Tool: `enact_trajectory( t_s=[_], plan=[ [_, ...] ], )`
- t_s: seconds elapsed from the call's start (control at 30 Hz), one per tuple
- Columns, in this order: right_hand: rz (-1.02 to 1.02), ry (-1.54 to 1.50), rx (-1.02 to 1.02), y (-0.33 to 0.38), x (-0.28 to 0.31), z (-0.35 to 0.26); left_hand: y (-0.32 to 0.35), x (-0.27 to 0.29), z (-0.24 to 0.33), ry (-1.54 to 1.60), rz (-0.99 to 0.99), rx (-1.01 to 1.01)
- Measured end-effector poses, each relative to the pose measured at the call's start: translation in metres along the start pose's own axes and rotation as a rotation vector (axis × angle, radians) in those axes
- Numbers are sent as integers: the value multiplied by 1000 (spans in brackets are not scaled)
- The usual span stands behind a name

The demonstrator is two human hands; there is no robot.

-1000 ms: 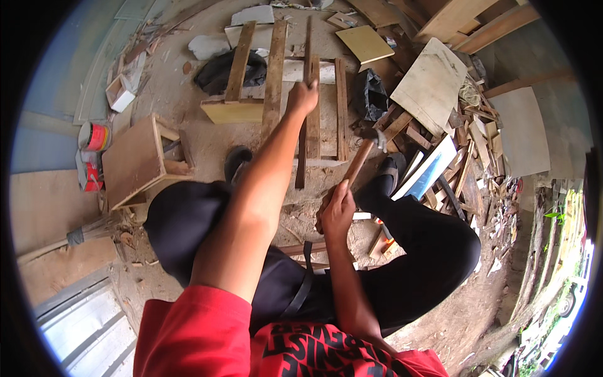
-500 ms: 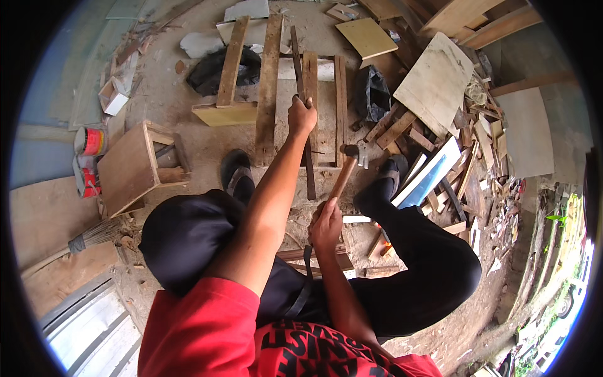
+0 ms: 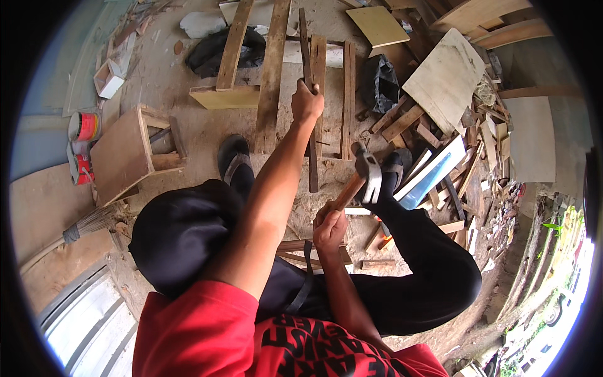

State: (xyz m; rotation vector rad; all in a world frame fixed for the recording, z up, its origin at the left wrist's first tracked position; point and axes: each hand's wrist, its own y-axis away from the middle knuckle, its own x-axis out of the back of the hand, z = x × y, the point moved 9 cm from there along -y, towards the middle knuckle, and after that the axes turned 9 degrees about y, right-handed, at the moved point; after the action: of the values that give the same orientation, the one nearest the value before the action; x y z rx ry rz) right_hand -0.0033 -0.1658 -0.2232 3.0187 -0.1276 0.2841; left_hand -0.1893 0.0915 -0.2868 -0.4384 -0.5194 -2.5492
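Slat (image 3: 308,81) partly hidden under left hand (image 3: 306,100); hammer (image 3: 364,173) in right hand (image 3: 330,226).

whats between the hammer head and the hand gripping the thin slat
In the head view, only the slat's lower stretch and bare board lie between the hammer head and the left hand.
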Motion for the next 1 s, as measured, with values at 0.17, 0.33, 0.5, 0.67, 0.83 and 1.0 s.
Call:
enact_trajectory(
  t_s=[0.17, 0.33, 0.5, 0.67, 0.83, 1.0],
  plan=[
    [-101, 310, -176, 5, -13, 49, 2, 3, 8, -48, 10, -13],
    [-64, 187, 41, 2, -7, 2, 0, 1, 5, -29, -8, -12],
    [-131, 439, -157, -9, -9, 29, 4, 3, 4, -42, 4, 8],
    [-27, 194, 122, -3, 0, 1, 4, 3, 2, -46, -4, 18],
    [-33, 394, 76, -4, 0, 16, 5, 2, 3, -17, -26, 40],
    [15, 109, -93, -6, 2, 60, 6, 5, 7, 20, 42, -34]
  ],
)
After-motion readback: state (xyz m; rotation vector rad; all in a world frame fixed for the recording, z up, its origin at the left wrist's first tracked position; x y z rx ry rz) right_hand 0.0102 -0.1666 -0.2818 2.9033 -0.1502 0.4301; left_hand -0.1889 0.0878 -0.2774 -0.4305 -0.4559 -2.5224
